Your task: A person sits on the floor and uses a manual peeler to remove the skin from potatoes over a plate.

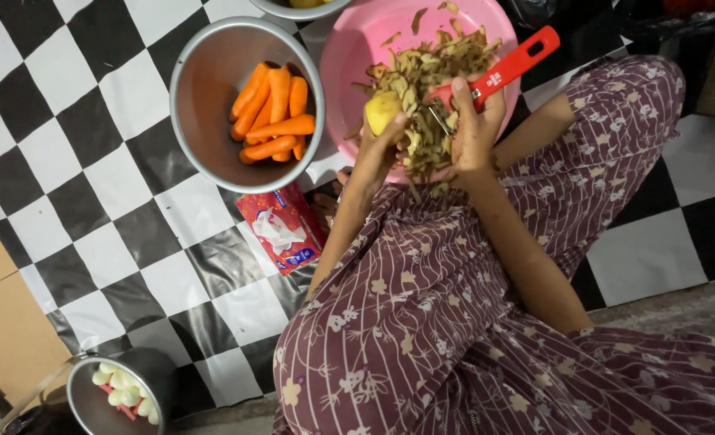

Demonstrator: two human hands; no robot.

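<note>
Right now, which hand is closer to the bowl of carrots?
Left. The left hand, holding a potato, is just beside the metal bowl of carrots; the right hand, gripping the red peeler, is farther away.

1. My clothing (454, 322) is a loose garment in dusty maroon-purple.
2. Thin pale lines run across the fabric in long stripes, with small cream flowers and sprigs scattered between them.
3. The same print covers my lap and both knees.
4. My forearms are bare; no sleeve reaches them.
5. My left hand (374, 153) and right hand (474, 129) wear no gloves.
</note>
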